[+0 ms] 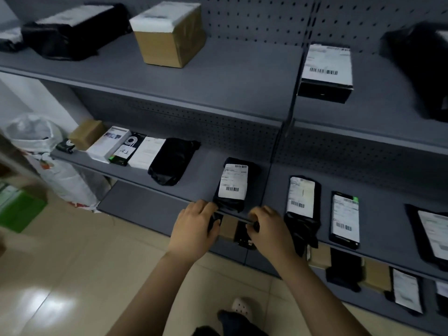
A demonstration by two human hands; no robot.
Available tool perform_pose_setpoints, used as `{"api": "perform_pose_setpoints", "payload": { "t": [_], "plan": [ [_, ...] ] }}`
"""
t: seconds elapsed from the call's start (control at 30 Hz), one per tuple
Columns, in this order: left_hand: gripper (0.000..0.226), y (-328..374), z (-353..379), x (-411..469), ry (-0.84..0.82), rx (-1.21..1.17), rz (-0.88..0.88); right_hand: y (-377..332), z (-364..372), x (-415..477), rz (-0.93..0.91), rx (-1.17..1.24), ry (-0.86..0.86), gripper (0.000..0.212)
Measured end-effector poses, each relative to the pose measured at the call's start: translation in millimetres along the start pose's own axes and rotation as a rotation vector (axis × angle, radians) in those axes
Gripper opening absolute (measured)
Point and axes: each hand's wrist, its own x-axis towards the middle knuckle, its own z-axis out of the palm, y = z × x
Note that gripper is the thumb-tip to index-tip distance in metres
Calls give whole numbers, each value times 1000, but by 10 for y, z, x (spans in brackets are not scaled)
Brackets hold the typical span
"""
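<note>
Black parcel (232, 183), white barcode label facing up: located on the middle shelf (208, 170) of the grey shelving unit (242, 20), at the right end of the left bay, with its near end overhanging the shelf's front edge

Shelving unit: pegboard back, two bays side by side. The top shelf (230, 76) carries a large black package (72, 32) and a cardboard box (169, 37) with a white top.

White sack (48, 161): stands on the tiled floor (72, 275), against the left end of the unit.

Labelled parcel (301, 202): lies in the right bay, just beside the black parcel across the divider.

Left hand (194, 229): at the shelf's front edge, fingers curled, fingertips touching the near left corner of the black parcel. Whether it grasps the parcel cannot be told.

Right hand (269, 231): at the same edge, just right of the parcel's near end, fingers curled. What it grasps cannot be told.

Brown box (228, 229): visible on the lower shelf, between the two hands
</note>
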Motion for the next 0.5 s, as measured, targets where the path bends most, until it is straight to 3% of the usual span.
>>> {"api": "perform_pose_setpoints", "payload": {
  "t": [0.17, 0.37, 0.5],
  "plan": [
    [31, -310, 410, 404, -80, -88, -40, 179, 301, 442, 120, 90, 9, 22],
    [41, -640, 995, 929, -143, -265, -158, 335, 788, 1035, 313, 377, 53, 47],
    [51, -887, 1435, 1191, -208, -319, -222, 477, 1122, 1296, 340, 418, 45, 57]
  ]
}}
